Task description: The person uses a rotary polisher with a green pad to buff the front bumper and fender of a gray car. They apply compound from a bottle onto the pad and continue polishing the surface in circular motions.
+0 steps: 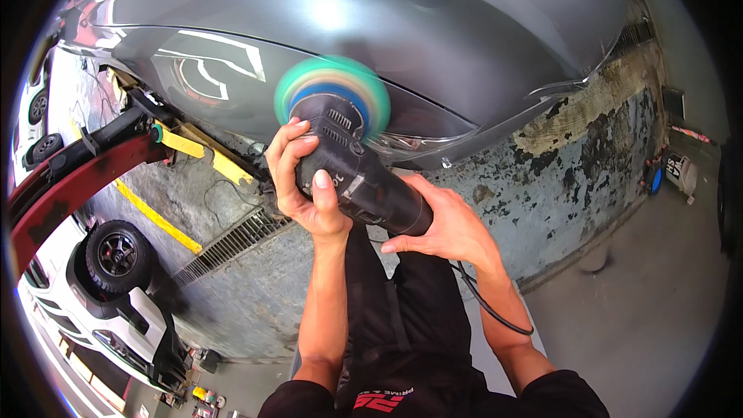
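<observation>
Though the pad [333, 73] is blurred, left hand [309, 215] and right hand [455, 220] clasp the polisher [368, 186].

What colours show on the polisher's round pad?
The pad is green at its edge, with blurred tan and blue rings inside; best in the head view.

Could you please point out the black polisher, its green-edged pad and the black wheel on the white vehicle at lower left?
Black polisher [371, 187], head view: the middle of its body.
Green-edged pad [331, 74], head view: its blurred upper part.
Black wheel [118, 254], head view: its hub.
</observation>
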Motion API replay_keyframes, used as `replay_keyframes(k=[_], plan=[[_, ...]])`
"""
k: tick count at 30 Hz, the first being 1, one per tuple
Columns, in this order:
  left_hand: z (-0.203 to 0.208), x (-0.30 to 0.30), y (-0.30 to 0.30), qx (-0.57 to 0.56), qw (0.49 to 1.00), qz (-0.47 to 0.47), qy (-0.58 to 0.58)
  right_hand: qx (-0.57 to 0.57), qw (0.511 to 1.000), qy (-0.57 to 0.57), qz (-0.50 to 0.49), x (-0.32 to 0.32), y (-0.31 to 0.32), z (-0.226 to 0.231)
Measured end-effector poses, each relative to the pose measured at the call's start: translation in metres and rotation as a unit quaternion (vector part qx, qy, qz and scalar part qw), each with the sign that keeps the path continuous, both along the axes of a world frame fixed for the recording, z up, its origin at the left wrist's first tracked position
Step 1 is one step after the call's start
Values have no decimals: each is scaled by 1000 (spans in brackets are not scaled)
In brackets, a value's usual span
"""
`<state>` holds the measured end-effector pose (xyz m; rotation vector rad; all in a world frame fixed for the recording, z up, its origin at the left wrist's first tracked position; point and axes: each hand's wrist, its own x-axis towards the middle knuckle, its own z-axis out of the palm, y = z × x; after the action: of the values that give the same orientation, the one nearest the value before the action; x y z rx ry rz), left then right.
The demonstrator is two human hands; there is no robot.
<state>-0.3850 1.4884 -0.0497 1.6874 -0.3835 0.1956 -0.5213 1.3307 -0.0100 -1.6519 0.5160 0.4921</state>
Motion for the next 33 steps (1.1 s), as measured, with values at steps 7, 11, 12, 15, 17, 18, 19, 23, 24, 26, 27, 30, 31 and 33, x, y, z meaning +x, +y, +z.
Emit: replay_keyframes(k=[7,11,12,15,17,18,19,23,24,26,27,30,31,33], plan=[[3,-19,-8,24,999,-22,11,15,999,-4,-28,-23,-2,-6],[3,-32,-13,51,997,-54,9,15,999,3,-39,-37,-6,-6],[4,-36,-15,53,997,-57,11,19,999,6,-42,-40,-8,-6],[1,-43,-19,59,996,-69,6,31,998,6,-50,-50,-12,-9],[-1,-51,-21,69,995,-73,2,37,998,-9,-57,-59,-13,-15],[-3,-54,-22,61,995,-74,4,36,998,-11,-56,-63,-14,-17],[-5,-58,-23,65,995,-74,4,34,998,-13,-56,-66,-15,-18],[-8,-69,-28,73,995,-75,0,44,997,-20,-67,-79,-19,-23],[-9,-72,-31,72,995,-70,-6,49,996,-22,-68,-82,-20,-25],[-9,-76,-36,72,995,-71,-14,58,995,-25,-72,-88,-23,-28],[-10,-78,-37,76,994,-73,-17,62,995,-24,-74,-92,-25,-30],[-13,-86,-41,86,993,-80,-25,75,993,-27,-83,-101,-28,-37],[-14,-89,-42,88,992,-83,-26,78,993,-32,-87,-103,-29,-39],[-14,-94,-44,93,992,-86,-28,81,992,-37,-92,-109,-31,-41]])
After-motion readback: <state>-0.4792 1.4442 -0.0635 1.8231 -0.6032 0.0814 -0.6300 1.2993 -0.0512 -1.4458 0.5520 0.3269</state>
